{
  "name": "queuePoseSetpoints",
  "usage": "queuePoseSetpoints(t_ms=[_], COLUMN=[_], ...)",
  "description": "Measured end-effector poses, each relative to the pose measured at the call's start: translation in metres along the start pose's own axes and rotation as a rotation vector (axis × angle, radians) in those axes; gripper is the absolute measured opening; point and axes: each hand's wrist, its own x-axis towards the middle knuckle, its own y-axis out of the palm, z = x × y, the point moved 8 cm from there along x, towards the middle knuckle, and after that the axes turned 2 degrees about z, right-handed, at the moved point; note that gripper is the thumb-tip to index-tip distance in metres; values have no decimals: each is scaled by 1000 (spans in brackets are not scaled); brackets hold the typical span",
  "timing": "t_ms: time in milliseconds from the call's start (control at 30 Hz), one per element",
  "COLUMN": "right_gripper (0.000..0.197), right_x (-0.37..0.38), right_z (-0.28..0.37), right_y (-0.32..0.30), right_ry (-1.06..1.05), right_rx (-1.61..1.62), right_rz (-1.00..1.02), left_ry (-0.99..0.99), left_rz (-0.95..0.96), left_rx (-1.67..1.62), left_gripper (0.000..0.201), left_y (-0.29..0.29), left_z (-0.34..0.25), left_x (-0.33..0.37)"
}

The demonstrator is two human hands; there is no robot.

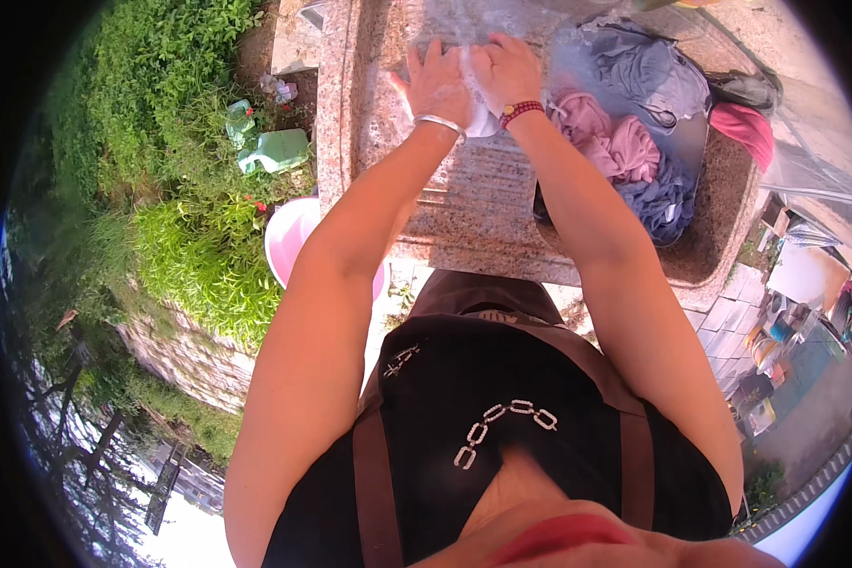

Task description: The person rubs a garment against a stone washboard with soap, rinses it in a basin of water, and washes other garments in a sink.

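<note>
While the left hand (438, 87) sits splayed on white cloth (483, 121), top center, the right hand (508, 78) touches it, can't tell if gripping, silver shirt emblem (402, 361) unreadable.

"How's the light?"
"Bright daylight: the leafy green plants (175, 104) left of the speckled pinkish-brown stone washing slab (473, 213) glow, and the pale sky (191, 535) below-left of it burns out to white."
"Any blur?"
"A milky haze veils the slab's far end; the dark-branched trees (76, 402) well to its lower left look smeared."
"Edges?"
"Bent, like the grey ridged roof edge (807, 490) to its lower right, then swallowed by black."
</note>
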Motion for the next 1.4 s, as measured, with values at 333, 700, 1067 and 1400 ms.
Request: queuePoseSetpoints(t_ms=[333,700,1067,1400], right_gripper=[12,32,27,26], right_x=[-5,-91,9,21], right_z=[11,53,6,7], right_y=[1,-66,1,-5], right_ry=[146,-75,-73,47], right_rx=[-113,279,-164,-86], right_rz=[253,257,-29,87], left_ry=[327,318,228,266], left_rz=[172,380,107,159], left_rx=[-169,-653,-455,11], left_gripper=[33,52,25,21], left_y=[3,-47,18,-12], left_z=[2,-7,-2,-19], left_x=[-9,-97,21,17])
